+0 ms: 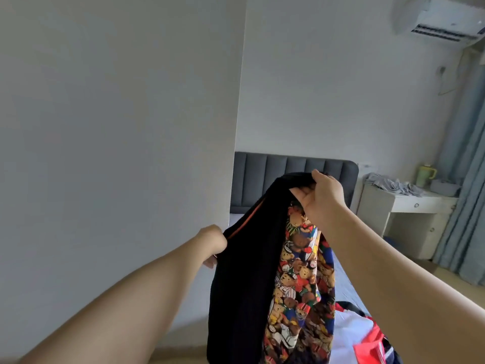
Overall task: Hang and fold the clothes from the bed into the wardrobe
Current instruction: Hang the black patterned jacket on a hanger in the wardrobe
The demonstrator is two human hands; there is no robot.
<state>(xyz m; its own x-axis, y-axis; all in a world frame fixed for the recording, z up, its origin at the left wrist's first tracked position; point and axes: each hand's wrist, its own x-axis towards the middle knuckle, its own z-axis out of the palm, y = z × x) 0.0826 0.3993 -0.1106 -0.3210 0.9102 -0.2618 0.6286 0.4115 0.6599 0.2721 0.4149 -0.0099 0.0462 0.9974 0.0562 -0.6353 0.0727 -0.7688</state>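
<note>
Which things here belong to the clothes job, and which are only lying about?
Job: black garment with teddy-bear lining, gripped by left hand and right hand; red and white clothes on the bed.
Lying about: green jug, grey cloth on the desk, air conditioner, curtain.

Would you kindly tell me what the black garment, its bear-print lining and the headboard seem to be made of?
Garment: matte black cloth, perhaps knit or fleece; it hangs in soft folds without shine.
Lining: thin printed fabric, possibly cotton; it looks smooth and drapes loosely.
Headboard: dark grey padded upholstery, either fabric or faux leather; it has vertical channels and a dull finish.
</note>
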